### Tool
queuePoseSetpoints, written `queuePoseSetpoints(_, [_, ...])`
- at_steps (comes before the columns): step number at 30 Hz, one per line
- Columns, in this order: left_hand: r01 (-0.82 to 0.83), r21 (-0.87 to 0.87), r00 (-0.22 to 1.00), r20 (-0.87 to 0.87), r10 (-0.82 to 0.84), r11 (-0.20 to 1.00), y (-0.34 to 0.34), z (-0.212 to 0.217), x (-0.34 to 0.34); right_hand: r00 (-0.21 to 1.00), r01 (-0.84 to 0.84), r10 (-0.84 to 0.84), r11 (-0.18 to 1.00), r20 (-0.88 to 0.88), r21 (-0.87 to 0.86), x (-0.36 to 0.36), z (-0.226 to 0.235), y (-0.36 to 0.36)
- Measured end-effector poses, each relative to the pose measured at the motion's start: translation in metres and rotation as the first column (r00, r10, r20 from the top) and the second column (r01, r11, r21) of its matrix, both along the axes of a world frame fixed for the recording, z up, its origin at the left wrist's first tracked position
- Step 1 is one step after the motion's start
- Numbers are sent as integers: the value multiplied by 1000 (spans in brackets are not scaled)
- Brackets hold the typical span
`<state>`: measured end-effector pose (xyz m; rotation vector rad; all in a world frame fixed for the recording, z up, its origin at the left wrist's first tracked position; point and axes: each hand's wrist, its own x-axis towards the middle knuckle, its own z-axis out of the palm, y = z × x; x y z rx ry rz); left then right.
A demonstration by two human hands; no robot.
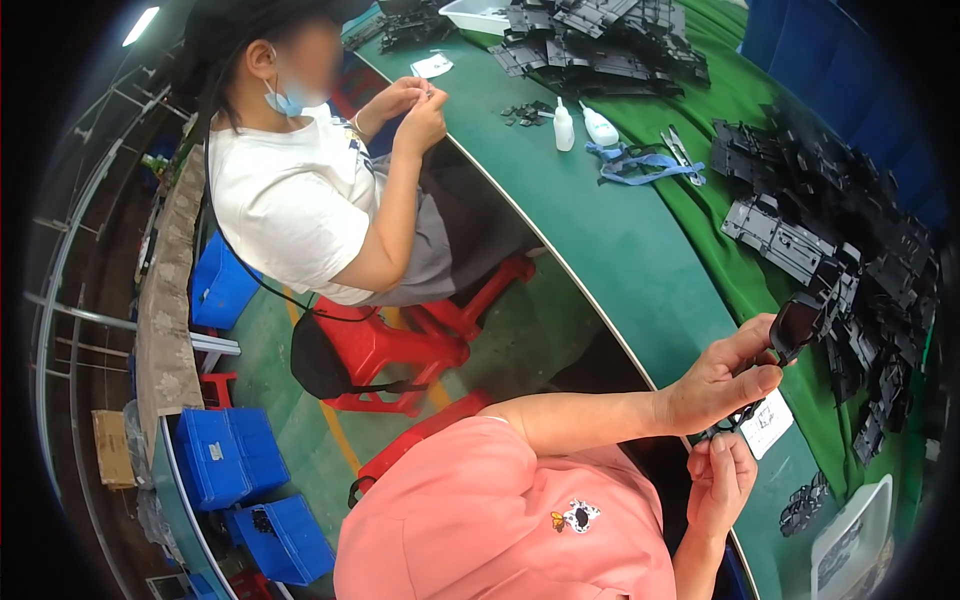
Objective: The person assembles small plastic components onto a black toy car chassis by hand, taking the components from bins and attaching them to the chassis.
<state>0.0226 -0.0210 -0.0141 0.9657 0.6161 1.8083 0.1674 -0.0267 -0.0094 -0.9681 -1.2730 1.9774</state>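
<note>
My left hand reaches over the green table with thumb and fingers closed on a dark glossy black plastic part. Just below it my right hand is curled, its fingertips pinching a small black plastic piece, partly hidden by the left hand. A white printed card lies on the table behind the hands. Beyond the left hand, a large heap of black plastic frames is spread on green cloth.
A light grey tray and small black parts lie near my right hand. Farther along are tweezers, a blue strap and white bottles. A co-worker sits to the left; blue bins and red stools stand below.
</note>
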Motion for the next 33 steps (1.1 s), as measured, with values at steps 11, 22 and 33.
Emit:
queuePoseSetpoints(11, [-48, -33, 998, -32, 47, 998, -4, 7, -4, 1000, -28, 28, 1000, -8, 13, -1, -1, 1])
queuePoseSetpoints(22, [-84, -19, 992, -98, 82, 996, -3, 10, -4, 998, -62, 62, 998, -12, 33, 4, -6, 3])
queuePoseSetpoints(33, [-104, 11, 991, -79, 104, 995, -3, 6, -4, 999, -46, 45, 998, 10, 52, 1, -5, 0])
